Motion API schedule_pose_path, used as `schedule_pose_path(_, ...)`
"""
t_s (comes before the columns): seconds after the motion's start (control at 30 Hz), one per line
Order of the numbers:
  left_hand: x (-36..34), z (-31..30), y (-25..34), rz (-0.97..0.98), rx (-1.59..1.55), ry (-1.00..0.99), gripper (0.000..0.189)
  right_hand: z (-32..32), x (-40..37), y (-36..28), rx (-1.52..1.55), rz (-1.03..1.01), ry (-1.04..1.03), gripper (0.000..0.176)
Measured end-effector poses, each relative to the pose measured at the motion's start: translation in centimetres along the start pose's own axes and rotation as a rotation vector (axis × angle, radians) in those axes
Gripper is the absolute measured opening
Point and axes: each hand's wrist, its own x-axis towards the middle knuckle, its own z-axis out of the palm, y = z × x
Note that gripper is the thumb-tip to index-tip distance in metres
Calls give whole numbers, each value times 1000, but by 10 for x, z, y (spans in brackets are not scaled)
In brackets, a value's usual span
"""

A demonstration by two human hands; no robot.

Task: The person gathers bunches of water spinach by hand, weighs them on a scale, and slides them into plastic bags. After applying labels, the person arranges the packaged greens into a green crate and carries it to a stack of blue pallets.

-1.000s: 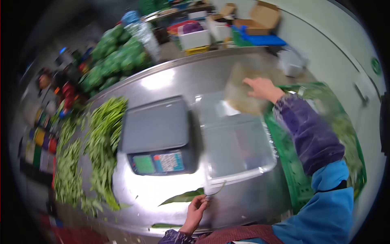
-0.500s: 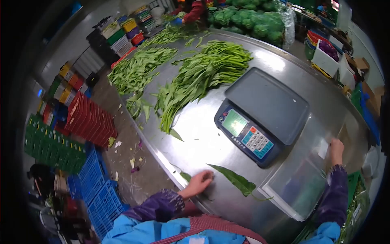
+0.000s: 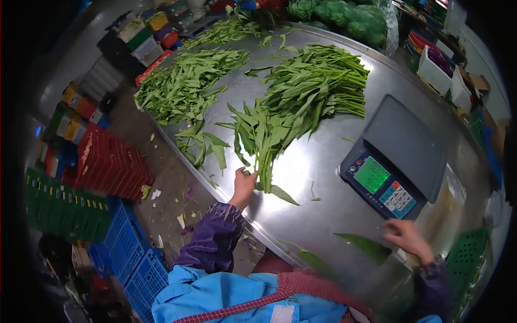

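Observation:
My left hand is at the cut stem ends of a small bunch of long-leaved greens, its thumb and fingers closed at the left edge of the stems. My right hand, somewhat blurred, hovers in front of the digital scale with fingers loosely curled and apart; nothing shows in them. Just left of it lies a loose leaf. Beyond the left hand a larger heap of greens covers the middle of the metal table. The scale's display glows green and its grey tray holds nothing.
More leafy greens lie at the table's far left. Blue crates, red crates and green crates are stacked on the littered floor. Round green vegetables sit at the back. A green basket is at right.
My left hand has moved forward from the near edge to the bunch's stems. My right hand has drawn in leftward from the table's right side. The view has shifted, and the scale appears farther right.

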Motion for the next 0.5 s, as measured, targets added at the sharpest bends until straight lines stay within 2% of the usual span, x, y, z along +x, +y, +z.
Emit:
schedule_pose_path(0.03,4,-6,4,-15,-27,-87,58,29,30,-13,31,-92,-37,33)
schedule_pose_path(0.1,16,-11,-1,-100,-96,-203,58,77,94,-62,184,-11,-207,35)
schedule_pose_path(0.13,20,-14,1,-131,-105,-252,57,107,126,-73,332,-66,-195,40)
schedule_pose_path(0.17,22,-16,4,-161,-116,-302,56,143,159,-76,418,-37,-157,44)
schedule_pose_path(0.23,29,-18,8,-173,-159,-369,55,199,219,-84,261,-151,48,47)
schedule_pose_path(0.3,35,-16,12,-252,-269,-470,45,205,239,-128,609,159,-162,48)
schedule_pose_path(0.33,43,-15,5,-263,-321,-589,34,208,245,-140,546,128,-156,47)
schedule_pose_path(0.37,47,-15,6,-261,-322,-609,34,210,250,-145,479,95,-153,45)
schedule_pose_path(0.4,47,-17,14,-377,-446,-735,39,217,252,-144,323,-157,83,41)
schedule_pose_path(0.43,46,-18,25,-497,-569,-861,44,218,253,-142,316,-142,99,41)
schedule_pose_path(0.47,43,-24,47,-629,-570,-900,39,211,250,-151,209,-152,55,41)
schedule_pose_path(0.5,44,-21,53,-623,-562,-937,39,201,247,-158,99,-157,19,42)
